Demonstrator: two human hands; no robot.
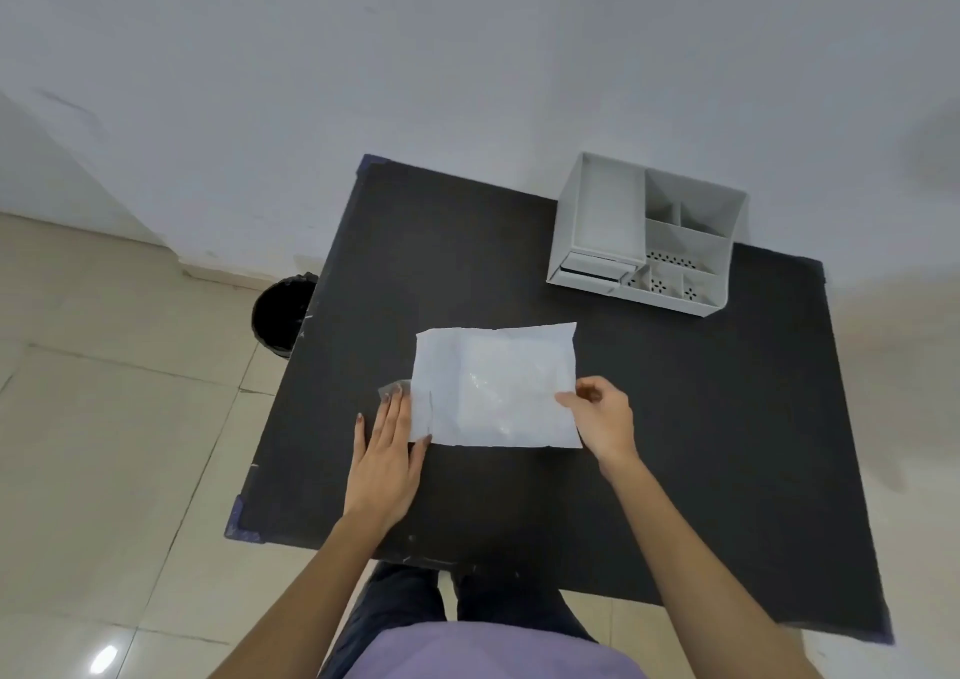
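A white sheet of paper [496, 384] lies flat near the middle of the black table [701, 444], apparently inside a clear plastic sleeve [390, 391] whose edge sticks out at the left. My left hand [387, 462] lies flat with straight fingers on the table, its fingertips pressing the sheet's left edge and the plastic. My right hand [602, 416] pinches the sheet's right edge between thumb and fingers.
A white plastic desk organiser [647, 234] with several compartments and a small drawer stands at the table's back right by the wall. A black bin [283, 314] sits on the tiled floor left of the table. My legs are at the front edge.
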